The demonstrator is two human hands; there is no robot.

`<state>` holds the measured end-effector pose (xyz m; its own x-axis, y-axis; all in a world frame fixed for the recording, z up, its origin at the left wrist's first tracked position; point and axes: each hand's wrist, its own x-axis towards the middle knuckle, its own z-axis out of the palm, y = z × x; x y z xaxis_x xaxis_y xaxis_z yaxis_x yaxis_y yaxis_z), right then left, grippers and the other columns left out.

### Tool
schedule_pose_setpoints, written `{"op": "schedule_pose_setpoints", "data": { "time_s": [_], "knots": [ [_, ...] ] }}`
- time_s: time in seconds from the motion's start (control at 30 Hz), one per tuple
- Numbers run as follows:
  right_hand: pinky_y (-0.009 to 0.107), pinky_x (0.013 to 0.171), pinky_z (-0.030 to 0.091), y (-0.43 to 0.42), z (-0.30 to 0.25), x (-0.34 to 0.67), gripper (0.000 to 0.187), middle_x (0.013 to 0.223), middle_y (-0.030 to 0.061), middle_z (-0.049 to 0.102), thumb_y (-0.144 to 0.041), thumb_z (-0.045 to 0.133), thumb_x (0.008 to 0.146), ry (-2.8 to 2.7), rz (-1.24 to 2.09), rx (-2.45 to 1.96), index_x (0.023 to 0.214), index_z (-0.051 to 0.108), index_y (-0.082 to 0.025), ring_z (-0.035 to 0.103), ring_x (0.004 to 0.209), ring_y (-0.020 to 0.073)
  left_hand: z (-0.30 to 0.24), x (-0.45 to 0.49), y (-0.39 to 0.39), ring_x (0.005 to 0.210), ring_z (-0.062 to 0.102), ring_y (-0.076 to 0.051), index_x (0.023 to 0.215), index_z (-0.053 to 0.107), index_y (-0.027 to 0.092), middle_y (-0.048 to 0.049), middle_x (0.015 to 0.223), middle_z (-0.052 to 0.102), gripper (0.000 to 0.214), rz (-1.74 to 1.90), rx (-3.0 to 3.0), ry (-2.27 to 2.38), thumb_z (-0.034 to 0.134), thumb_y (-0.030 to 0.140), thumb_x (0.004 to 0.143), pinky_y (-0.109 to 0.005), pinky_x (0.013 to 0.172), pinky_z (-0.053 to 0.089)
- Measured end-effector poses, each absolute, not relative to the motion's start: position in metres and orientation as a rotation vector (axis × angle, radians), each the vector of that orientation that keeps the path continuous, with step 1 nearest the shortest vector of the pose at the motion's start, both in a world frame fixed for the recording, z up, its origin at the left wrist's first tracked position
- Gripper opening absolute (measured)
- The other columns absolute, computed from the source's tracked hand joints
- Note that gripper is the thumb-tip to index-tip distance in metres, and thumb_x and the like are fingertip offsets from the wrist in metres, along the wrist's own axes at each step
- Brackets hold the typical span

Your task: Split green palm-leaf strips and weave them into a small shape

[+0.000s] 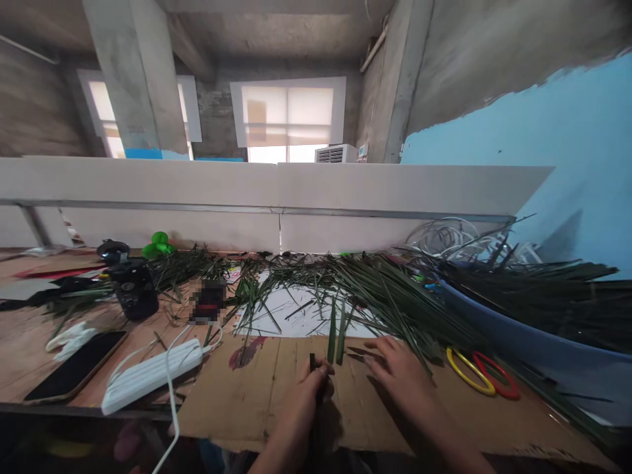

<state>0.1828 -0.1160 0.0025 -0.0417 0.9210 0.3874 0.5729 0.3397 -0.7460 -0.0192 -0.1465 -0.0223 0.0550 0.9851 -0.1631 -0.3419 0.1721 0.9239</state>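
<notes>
L hand and R hand are apart, both low over a cardboard sheet on a wooden table. L hand pinches a dark narrow leaf strip between thumb and fingers; the strip stands almost upright, its lower part hidden by the hand. R hand is open, fingers spread, very near some dark cut strips, but I cannot tell if it touches them. Long green palm leaves lie in a big pile just ahead, partly over white paper, and more are in a blue tub on the right. Scissors w/ yellow & red handles lie right of R hand. On the left side: white power strip, black phone.
</notes>
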Motion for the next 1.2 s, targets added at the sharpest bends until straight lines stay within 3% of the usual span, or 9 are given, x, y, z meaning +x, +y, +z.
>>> {"op": "schedule_pose_setpoints", "data": {
  "time_s": [0.07, 0.13, 0.2, 0.3, 0.6, 1.03, 1.2],
  "knots": [
    [0.039, 0.088, 0.039, -0.125, 0.011, 0.174, 0.016, 0.102, 0.0070, 0.070, -0.039, 0.068, 0.081, -1.781, 0.494, -1.293, 0.088, 0.074, -0.026, 0.057, 0.100, 0.0297, -0.017, -0.015, -0.147, 0.051, 0.040, -0.012, 0.083, 0.059, 0.023, 0.0075, 0.056, 0.046, 0.036, 1.258, 0.869, 1.069, 0.071, 0.055, 0.071, -0.023, 0.052, 0.029],
    [0.034, 0.074, 0.040, -0.138, 0.020, 0.159, 0.029, 0.082, 0.0039, 0.068, -0.047, 0.058, 0.090, -1.818, 0.713, -1.235, 0.077, 0.070, -0.024, 0.057, 0.082, 0.0245, -0.008, -0.010, -0.150, 0.056, 0.046, -0.013, 0.086, 0.059, 0.023, 0.0057, 0.063, 0.052, 0.035, 1.294, 0.948, 1.090, 0.071, 0.053, 0.073, -0.024, 0.056, 0.035],
    [0.030, 0.064, 0.037, -0.148, 0.027, 0.143, 0.033, 0.071, 0.0007, 0.064, -0.049, 0.059, 0.088, -1.775, 0.893, -1.203, 0.070, 0.065, -0.022, 0.054, 0.071, 0.0210, -0.001, -0.005, -0.154, 0.069, 0.054, -0.016, 0.087, 0.059, 0.021, 0.0019, 0.074, 0.060, 0.035, 1.350, 1.011, 1.057, 0.074, 0.050, 0.073, -0.025, 0.064, 0.040],
    [0.029, 0.064, 0.037, -0.151, 0.029, 0.132, 0.028, 0.070, -0.0001, 0.062, -0.044, 0.063, 0.084, -1.636, 0.997, -1.157, 0.068, 0.062, -0.021, 0.053, 0.072, 0.0207, 0.001, -0.003, -0.155, 0.084, 0.059, -0.020, 0.089, 0.060, 0.020, -0.0015, 0.083, 0.065, 0.037, 1.365, 0.991, 0.928, 0.077, 0.047, 0.072, -0.027, 0.075, 0.043],
    [0.031, 0.063, 0.039, -0.138, 0.028, 0.149, 0.036, 0.065, 0.0000, 0.058, -0.057, 0.065, 0.078, -1.405, 0.981, -1.110, 0.070, 0.064, -0.022, 0.051, 0.067, 0.0198, -0.028, -0.019, -0.150, 0.052, 0.045, -0.010, 0.075, 0.062, 0.017, 0.0041, 0.059, 0.056, 0.046, 1.146, 0.921, 0.817, 0.086, 0.053, 0.059, -0.021, 0.052, 0.032],
    [0.035, 0.074, 0.045, -0.148, 0.008, 0.134, 0.032, 0.075, 0.0037, 0.069, -0.051, 0.072, 0.075, -1.390, 1.063, -1.111, 0.076, 0.069, -0.019, 0.059, 0.078, 0.0250, -0.016, -0.017, -0.154, 0.059, 0.049, -0.012, 0.072, 0.065, 0.017, 0.0013, 0.066, 0.060, 0.042, 1.251, 0.956, 0.908, 0.087, 0.050, 0.057, -0.022, 0.056, 0.034],
    [0.035, 0.076, 0.046, -0.145, 0.016, 0.138, 0.029, 0.076, 0.0038, 0.070, -0.049, 0.073, 0.074, -1.261, 1.099, -1.046, 0.078, 0.069, -0.021, 0.062, 0.082, 0.0266, -0.013, -0.019, -0.157, 0.058, 0.048, -0.011, 0.079, 0.069, 0.015, 0.0018, 0.065, 0.060, 0.047, 1.119, 0.966, 0.899, 0.088, 0.051, 0.056, -0.022, 0.056, 0.033]
  ]
}}
